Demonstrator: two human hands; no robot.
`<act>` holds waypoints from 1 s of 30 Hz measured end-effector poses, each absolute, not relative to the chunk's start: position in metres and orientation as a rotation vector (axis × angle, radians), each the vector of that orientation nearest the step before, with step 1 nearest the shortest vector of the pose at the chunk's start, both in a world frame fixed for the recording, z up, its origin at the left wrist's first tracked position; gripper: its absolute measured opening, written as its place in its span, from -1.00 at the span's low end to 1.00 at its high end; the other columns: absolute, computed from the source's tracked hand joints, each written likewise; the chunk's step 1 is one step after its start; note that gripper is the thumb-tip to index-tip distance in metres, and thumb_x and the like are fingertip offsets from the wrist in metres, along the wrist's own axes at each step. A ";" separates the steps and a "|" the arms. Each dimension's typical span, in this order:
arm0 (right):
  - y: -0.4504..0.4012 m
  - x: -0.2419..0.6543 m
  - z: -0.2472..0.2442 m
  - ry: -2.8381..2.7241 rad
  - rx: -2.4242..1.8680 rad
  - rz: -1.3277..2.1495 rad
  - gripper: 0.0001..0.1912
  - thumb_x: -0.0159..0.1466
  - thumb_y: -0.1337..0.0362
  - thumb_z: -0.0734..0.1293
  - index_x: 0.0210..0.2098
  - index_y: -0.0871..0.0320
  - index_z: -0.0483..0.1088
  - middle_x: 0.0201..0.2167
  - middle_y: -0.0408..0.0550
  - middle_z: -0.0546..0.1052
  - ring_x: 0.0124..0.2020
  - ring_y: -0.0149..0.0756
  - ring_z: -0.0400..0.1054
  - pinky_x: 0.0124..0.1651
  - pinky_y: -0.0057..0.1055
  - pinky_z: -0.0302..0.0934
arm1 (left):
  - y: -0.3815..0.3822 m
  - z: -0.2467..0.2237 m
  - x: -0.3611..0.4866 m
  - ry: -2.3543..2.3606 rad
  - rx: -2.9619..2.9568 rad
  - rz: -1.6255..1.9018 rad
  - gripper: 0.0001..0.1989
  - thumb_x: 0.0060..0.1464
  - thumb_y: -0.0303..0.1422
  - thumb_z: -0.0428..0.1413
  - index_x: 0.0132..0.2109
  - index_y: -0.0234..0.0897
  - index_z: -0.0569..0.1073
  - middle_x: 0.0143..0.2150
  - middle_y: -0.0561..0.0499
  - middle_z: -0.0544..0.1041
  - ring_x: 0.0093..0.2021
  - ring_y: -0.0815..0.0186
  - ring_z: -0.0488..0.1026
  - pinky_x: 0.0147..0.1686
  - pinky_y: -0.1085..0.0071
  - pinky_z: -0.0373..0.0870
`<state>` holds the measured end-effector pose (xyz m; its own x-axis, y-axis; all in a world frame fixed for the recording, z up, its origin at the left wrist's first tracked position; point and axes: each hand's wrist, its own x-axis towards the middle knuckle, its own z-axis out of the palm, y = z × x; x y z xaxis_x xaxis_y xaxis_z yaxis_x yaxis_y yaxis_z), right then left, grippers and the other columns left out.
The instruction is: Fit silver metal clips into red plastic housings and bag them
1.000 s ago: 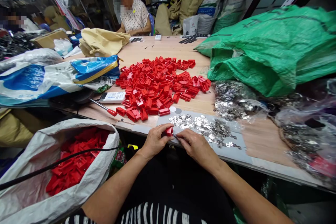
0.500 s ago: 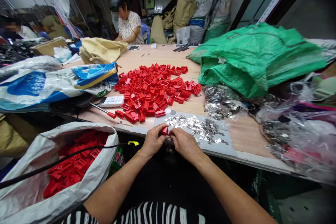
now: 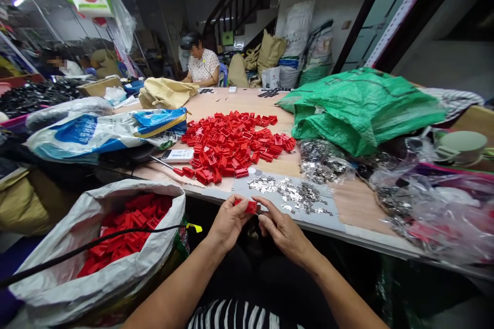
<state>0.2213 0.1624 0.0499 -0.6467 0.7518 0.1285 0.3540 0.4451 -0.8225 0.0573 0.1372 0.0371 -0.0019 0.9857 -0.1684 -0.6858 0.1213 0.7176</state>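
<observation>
My left hand (image 3: 228,221) grips a small red plastic housing (image 3: 250,206) between thumb and fingers, just off the table's front edge. Close against the housing's right end is my right hand (image 3: 283,229), its index finger reaching over that end and its thumb bent below. Whatever is between those right fingertips is too small and dark to make out. Just beyond my hands, small flat metal pieces (image 3: 285,189) lie scattered on a grey sheet (image 3: 241,185). Behind them spreads a large heap of red plastic housings (image 3: 231,144).
At lower left an open white sack (image 3: 34,272) holds more red housings, with a black cable (image 3: 116,236) across it. A red-handled screwdriver (image 3: 178,171) lies beside a white box (image 3: 179,156). Green sacking (image 3: 358,108) and bagged metal parts (image 3: 324,159) are right. A person (image 3: 203,64) sits opposite.
The view has tilted up a little and swung left. The red housing now shows more of its side, and my right fingers have spread from a tight pinch at its end.
</observation>
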 end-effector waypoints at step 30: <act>0.169 0.157 0.069 -1.947 -0.722 1.362 -0.82 0.33 0.15 0.23 -0.24 0.14 0.33 -0.40 -0.15 0.44 -0.38 -0.37 0.33 -0.28 -0.47 0.21 | 0.120 0.028 0.038 0.475 0.022 1.412 -0.63 0.10 -0.05 0.07 -0.10 -0.23 0.44 -0.12 -0.05 0.53 -0.13 0.23 0.49 -0.09 0.24 0.41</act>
